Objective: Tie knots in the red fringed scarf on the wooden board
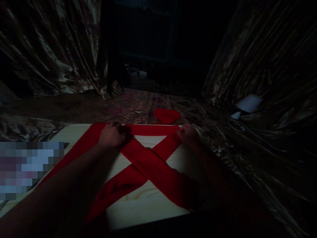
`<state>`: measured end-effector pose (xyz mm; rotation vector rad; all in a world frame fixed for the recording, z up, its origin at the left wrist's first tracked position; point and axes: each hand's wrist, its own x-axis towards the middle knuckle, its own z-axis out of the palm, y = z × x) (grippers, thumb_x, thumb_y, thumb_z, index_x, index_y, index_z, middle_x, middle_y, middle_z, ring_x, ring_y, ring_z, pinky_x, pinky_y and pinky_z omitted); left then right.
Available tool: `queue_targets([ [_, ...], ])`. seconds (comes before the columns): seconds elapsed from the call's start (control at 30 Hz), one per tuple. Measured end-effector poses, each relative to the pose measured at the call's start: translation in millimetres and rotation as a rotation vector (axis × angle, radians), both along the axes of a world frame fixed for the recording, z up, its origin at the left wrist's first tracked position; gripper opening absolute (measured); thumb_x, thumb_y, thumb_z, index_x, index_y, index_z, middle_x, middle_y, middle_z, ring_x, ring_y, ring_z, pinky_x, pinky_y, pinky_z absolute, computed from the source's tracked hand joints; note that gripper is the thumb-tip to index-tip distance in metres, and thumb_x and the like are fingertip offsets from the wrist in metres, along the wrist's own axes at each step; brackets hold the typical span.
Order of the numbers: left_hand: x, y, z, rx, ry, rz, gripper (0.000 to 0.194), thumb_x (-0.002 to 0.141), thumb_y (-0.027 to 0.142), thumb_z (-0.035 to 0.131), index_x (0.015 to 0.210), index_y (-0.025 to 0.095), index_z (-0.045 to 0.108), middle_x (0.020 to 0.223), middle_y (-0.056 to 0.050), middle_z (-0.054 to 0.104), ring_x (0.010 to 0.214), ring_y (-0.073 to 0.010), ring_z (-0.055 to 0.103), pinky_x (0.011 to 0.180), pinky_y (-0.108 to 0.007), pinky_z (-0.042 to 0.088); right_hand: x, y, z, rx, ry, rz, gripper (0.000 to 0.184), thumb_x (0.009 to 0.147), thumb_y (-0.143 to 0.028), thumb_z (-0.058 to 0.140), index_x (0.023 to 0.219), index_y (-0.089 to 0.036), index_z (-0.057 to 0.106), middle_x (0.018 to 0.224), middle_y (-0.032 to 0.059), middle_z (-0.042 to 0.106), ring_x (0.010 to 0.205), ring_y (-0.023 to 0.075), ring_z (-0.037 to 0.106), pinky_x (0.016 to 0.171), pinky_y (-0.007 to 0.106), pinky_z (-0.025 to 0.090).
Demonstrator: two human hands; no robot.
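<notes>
The red scarf is lying in flat strips on the pale table, directly between and below the hands. One strip is running straight across from the left hand to the right; two more are crossing in an X nearer the body, the one from the left hand passing on top. Another is sloping away beside the left forearm, and a red piece is lying past the table's far side, just beyond the right hand.

The left hand is resting on the scarf with its fingers curled in (I cannot tell whether they are gripping or only pressing, since the undersides are hidden). The right hand is clamping a corner of the scarf between thumb and fingertips, as far as the gloom is showing.

The step in hand is seemingly arranging the strips and their folded corners; the next move is probably calling for steady corners, so that the crossing is staying flat.

Left of the left forearm a blurred item is lying. Well right of the right hand a lamp is standing, its cord trailing. Beyond both hands, curtains are hanging.
</notes>
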<state>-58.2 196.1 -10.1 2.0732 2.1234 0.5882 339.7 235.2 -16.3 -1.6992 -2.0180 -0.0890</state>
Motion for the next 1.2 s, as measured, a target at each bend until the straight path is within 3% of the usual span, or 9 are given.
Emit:
queue_targets([
  [0.1,22,-23,-0.8,0.087,0.116,-0.244,0.06,0.09,0.054,0.047,0.143,0.025,0.053,0.156,-0.008,0.041,0.144,-0.0308,0.033,0.117,-0.042,0.028,-19,-18,-3.8,0.011,-0.15,0.13,0.043,0.084,-0.045,0.062,0.117,-0.018,0.071,0.132,0.0135,0.062,0.123,0.0285,0.054,0.106,0.04,0.039],
  [0.2,39,-44,-9.5,-0.108,0.177,-0.412,0.068,0.092,0.064,0.039,0.154,0.034,0.036,0.163,-0.007,0.03,0.15,-0.0331,0.021,0.118,-0.057,0.015,-32,-34,-3.2,-0.126,-0.229,0.172,0.05,0.087,-0.048,0.061,0.127,-0.019,0.066,0.135,0.0144,0.061,0.122,0.0297,0.055,0.105,0.042,0.04],
  [0.33,45,-62,-18.6,-0.107,0.182,-0.379,0.068,0.097,0.059,0.03,0.159,0.03,0.024,0.165,-0.01,0.021,0.152,-0.0331,0.013,0.117,-0.061,0.012,-53,-66,12.3,-0.115,-0.194,0.211,0.033,0.087,-0.031,0.06,0.114,-0.015,0.071,0.119,0.0157,0.068,0.111,0.0285,0.06,0.099,0.039,0.043],
  [0.43,41,-73,-22.5,-0.034,0.156,-0.403,0.065,0.1,0.054,0.024,0.159,0.029,0.021,0.165,-0.008,0.022,0.153,-0.0285,0.013,0.119,-0.054,0.014,-75,-104,19.2,-0.15,-0.092,0.411,0.025,0.092,-0.03,0.055,0.104,-0.018,0.074,0.106,0.0104,0.072,0.1,0.0229,0.064,0.093,0.034,0.046],
  [0.63,39,-85,-32.9,-0.149,0.201,-0.319,0.067,0.097,0.06,0.029,0.158,0.034,0.022,0.167,-0.005,0.013,0.153,-0.0338,0.009,0.118,-0.058,0.009,-102,-159,15.0,-0.239,-0.192,0.584,0.061,0.089,-0.055,0.059,0.14,-0.022,0.057,0.145,0.0126,0.053,0.13,0.0299,0.05,0.107,0.042,0.038],
  [0.77,43,-85,-30.8,-0.16,0.202,-0.305,0.069,0.096,0.064,0.026,0.159,0.034,0.021,0.167,-0.006,0.012,0.153,-0.0342,0.008,0.118,-0.059,0.008,-117,-182,23.6,-0.181,-0.225,0.51,0.04,0.092,-0.046,0.058,0.118,-0.018,0.07,0.127,0.0141,0.064,0.117,0.0285,0.057,0.1,0.04,0.041],
  [0.87,43,-85,-28.5,-0.173,0.206,-0.307,0.072,0.095,0.067,0.023,0.159,0.034,0.021,0.167,-0.006,0.012,0.153,-0.0339,0.008,0.119,-0.059,0.009,-137,-218,28.4,-0.098,-0.207,0.626,0.028,0.097,-0.038,0.051,0.1,-0.02,0.073,0.102,0.0088,0.069,0.099,0.0225,0.06,0.091,0.035,0.044],
  [1.0,40,-85,-27.4,-0.178,0.178,-0.321,0.076,0.093,0.073,0.019,0.158,0.035,0.022,0.167,-0.005,0.011,0.153,-0.0334,0.007,0.119,-0.058,0.009,-166,-268,23.1,-0.07,-0.294,0.944,0.041,0.098,-0.047,0.049,0.138,-0.037,0.054,0.1,0.0018,0.067,0.089,0.0194,0.06,0.081,0.033,0.046],
  [1.2,37,-85,-26.5,-0.198,0.139,-0.341,0.087,0.084,0.082,0.033,0.157,0.035,0.025,0.166,-0.005,0.011,0.153,-0.0343,0.005,0.12,-0.057,0.005,-198,-299,7.0,0.037,-0.478,0.909,0.059,0.09,-0.062,0.056,0.145,-0.044,0.041,0.106,0.0075,0.062,0.093,0.0266,0.058,0.08,0.043,0.047],
])
